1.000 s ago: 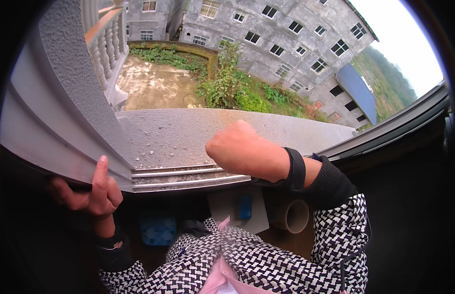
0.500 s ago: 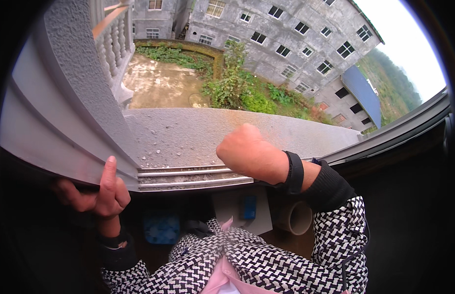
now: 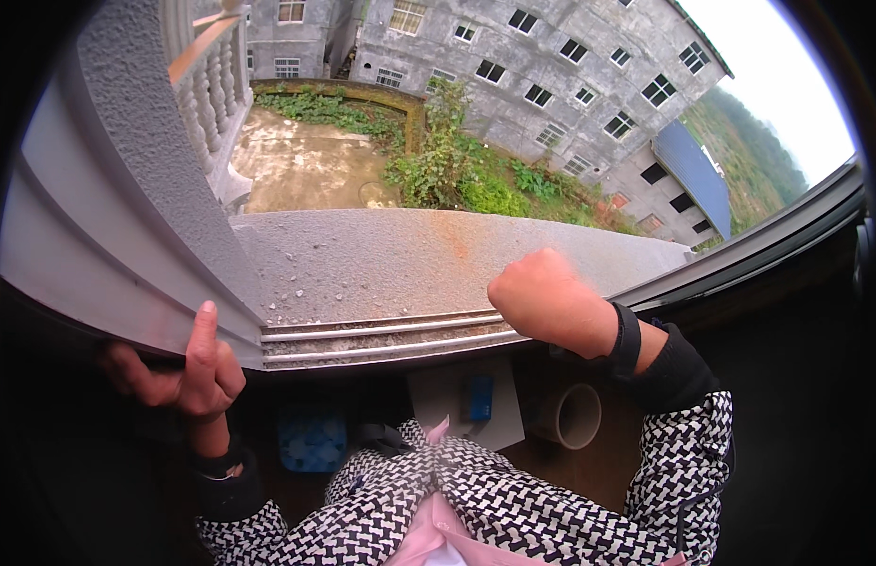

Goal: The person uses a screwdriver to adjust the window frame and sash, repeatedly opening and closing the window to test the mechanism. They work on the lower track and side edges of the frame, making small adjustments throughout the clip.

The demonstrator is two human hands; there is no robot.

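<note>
My right hand (image 3: 548,300) is closed in a fist, back uppermost, over the right part of the window track (image 3: 391,341). Whatever its fingers hold is hidden underneath. On the left, my left hand (image 3: 200,377) grips the edge of the pale window frame (image 3: 117,250). One finger stretches up along the frame's face, while the others bend into shadow at its inner edge. The track has light parallel rails with dirt in the grooves. Beyond it lies a rough concrete ledge (image 3: 363,264) with small loose crumbs on its left part.
Below the sill are a blue container (image 3: 312,440), a pale board (image 3: 443,401) with a blue object (image 3: 479,398) on it, and a round bin (image 3: 579,417). A dark frame (image 3: 763,259) edges the opening's right. Outside are a balustrade (image 3: 212,90), plants and grey buildings.
My right fist has moved right along the window track, exposing more of the rails. My left hand keeps its place on the frame. The view has shifted slightly.
</note>
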